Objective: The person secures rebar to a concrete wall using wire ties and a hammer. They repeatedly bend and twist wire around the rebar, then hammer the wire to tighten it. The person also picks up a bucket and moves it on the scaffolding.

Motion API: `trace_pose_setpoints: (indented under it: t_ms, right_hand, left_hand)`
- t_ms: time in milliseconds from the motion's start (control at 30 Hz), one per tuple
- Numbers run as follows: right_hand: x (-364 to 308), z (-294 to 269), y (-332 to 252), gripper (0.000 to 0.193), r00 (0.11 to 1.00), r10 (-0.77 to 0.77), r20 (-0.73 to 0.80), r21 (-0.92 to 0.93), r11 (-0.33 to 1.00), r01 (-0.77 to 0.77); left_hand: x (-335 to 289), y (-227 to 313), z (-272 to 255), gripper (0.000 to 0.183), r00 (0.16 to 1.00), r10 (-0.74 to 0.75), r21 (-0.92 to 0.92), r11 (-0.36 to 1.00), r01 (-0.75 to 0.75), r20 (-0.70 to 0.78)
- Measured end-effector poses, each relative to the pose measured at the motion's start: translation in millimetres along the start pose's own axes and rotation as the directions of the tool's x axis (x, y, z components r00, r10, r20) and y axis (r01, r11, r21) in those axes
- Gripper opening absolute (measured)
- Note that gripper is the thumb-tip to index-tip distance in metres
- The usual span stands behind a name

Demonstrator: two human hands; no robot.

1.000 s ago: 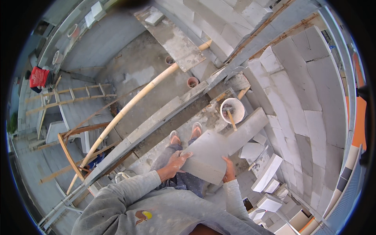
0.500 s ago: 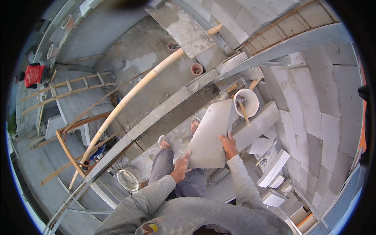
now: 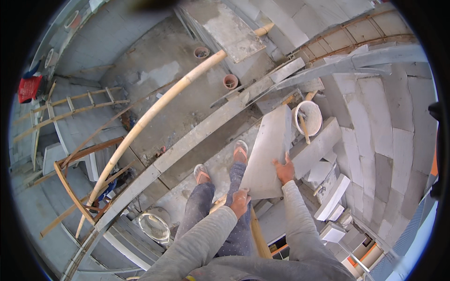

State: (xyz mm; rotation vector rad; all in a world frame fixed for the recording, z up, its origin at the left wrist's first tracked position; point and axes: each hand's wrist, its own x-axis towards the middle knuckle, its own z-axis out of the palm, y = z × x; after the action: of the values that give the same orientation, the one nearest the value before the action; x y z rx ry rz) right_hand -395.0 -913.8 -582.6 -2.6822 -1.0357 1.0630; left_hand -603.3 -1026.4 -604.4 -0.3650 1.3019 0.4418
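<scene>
A long pale-grey concrete block is held between my two hands, tilted with its far end up and to the right. My left hand grips its near lower corner, fingers partly tucked against the edge. On the right long side, my right hand presses with the fingers toward the far end and the thumb on the edge. Just past the block stands a white bucket with a wooden-handled tool in it. Another long block lies to the right, beside the held one.
I stand in sandals on a plank-like platform. A beam runs diagonally ahead, and a bamboo pole crosses it. A block wall rises at right. Near my left leg sits a round bucket. A wooden ladder lies far left.
Both hands have carried the block to the right and turned it steeper, its far end swinging away. My view has shifted too, showing more of my feet and legs.
</scene>
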Motion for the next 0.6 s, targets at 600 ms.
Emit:
trace_pose_setpoints:
  t_ms: [600]
  right_hand:
    - [29, 172, 31, 0.121, 0.956, 0.294, 0.027, -0.004, 0.956, -0.294]
  left_hand:
    - [94, -47, -100, 0.062, 0.925, -0.376, -0.396, 0.859, 0.325, -0.054]
